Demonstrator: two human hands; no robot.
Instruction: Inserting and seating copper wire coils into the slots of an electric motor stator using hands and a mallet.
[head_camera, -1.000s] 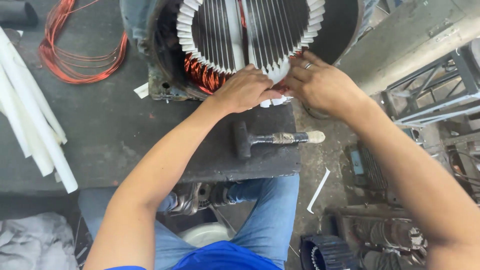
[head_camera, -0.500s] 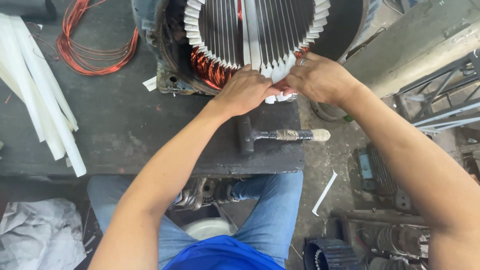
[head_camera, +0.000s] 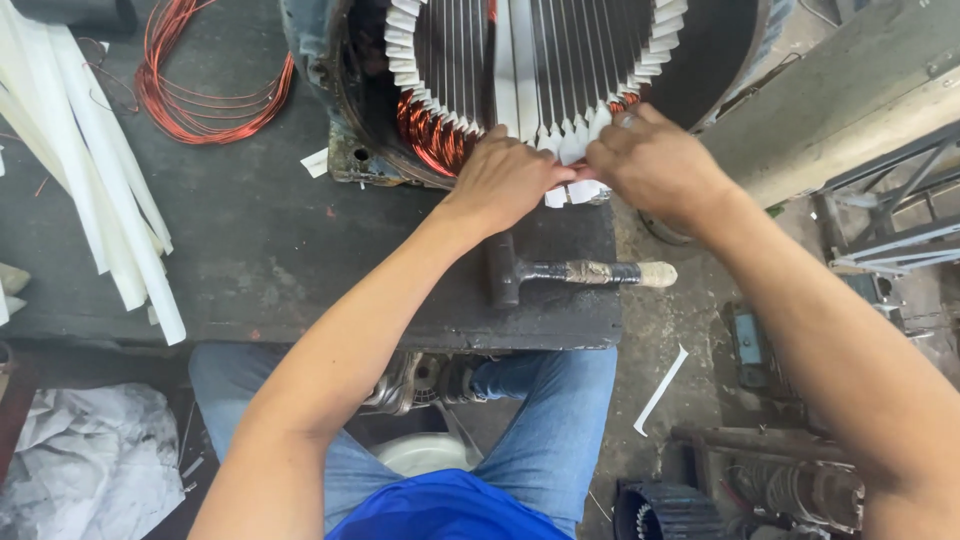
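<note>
Between the earlier frames and this one, both hands had closed together at the lower rim of the stator (head_camera: 530, 70), and the view had drawn nearer to them. One stator stood at the far edge of the worktop (head_camera: 260, 250), its slots lined with white insulation strips (head_camera: 575, 150) and copper windings (head_camera: 430, 135) showing at the lower left of the bore. The left hand (head_camera: 505, 180) was curled, knuckles up, its fingertips pinching the strip ends at the rim. The right hand (head_camera: 655, 165) met it from the right, fingers bent and gripping the same strip ends; the two hands touched. Both forearms reached forward from the near edge. One hammer (head_camera: 575, 272) lay just behind the hands near the worktop's right edge, head to the left. One coil of copper wire (head_camera: 200, 90) lay at the far left. A bundle of white strips (head_camera: 100, 200), too overlapped to count, lay along the left edge.
</note>
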